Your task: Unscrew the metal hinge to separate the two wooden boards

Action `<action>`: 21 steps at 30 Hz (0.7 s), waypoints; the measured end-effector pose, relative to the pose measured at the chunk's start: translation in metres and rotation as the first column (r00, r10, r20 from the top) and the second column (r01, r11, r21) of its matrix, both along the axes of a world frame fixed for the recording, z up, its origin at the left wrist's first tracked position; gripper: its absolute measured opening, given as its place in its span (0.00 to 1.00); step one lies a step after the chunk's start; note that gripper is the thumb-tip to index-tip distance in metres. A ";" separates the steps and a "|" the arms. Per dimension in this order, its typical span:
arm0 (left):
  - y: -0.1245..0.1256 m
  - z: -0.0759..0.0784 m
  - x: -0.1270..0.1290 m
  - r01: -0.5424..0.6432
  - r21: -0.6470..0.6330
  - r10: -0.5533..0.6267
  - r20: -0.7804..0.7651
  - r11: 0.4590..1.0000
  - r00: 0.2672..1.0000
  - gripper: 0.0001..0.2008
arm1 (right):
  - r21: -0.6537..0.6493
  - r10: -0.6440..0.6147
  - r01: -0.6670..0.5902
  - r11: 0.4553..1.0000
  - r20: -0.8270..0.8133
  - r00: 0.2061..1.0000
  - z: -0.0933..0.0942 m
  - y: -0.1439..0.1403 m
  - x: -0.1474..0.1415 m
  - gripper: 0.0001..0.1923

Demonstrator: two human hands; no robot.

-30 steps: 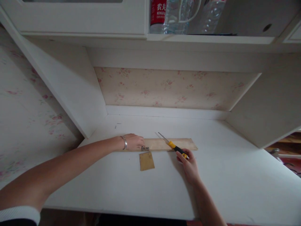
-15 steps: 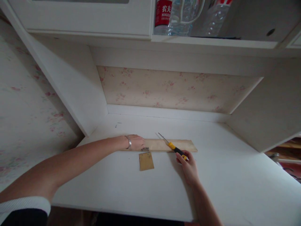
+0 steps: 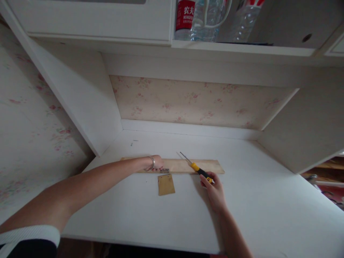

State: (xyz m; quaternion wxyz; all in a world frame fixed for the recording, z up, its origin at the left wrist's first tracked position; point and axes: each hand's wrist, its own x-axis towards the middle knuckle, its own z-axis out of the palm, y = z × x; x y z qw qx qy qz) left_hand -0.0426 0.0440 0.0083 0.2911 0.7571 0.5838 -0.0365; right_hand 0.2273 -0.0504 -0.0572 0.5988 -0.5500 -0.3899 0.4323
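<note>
A long pale wooden board [image 3: 192, 166] lies flat across the white desk. At its front edge rests a small metal hinge [image 3: 165, 171]. My left hand [image 3: 157, 162], with a bracelet at the wrist, is over the board just left of the hinge; its fingers are curled together, and whatever they may hold is too small to tell. My right hand [image 3: 214, 190] grips a yellow-and-black screwdriver [image 3: 199, 170] by its handle, the shaft pointing up and left above the board. A small square wooden piece [image 3: 166, 185] with holes along its top edge lies in front of the hinge.
Several tiny dark pieces [image 3: 133, 142] lie on the desk [image 3: 129, 211] behind the board, to the left. Overhead, a shelf [image 3: 242, 49] holds plastic water bottles [image 3: 185, 19]. White side panels [image 3: 77, 89] border the desk left and right.
My left hand has turned and drawn slightly away from the hinge, fingers curling in, so more of the hinge shows. The screwdriver stays almost still in my right hand.
</note>
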 end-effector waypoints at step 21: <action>-0.002 0.024 -0.020 0.689 0.338 -0.615 -0.311 0.641 0.724 0.09 | -0.011 0.001 -0.001 1.000 0.046 0.999 0.001 0.000 0.001 0.18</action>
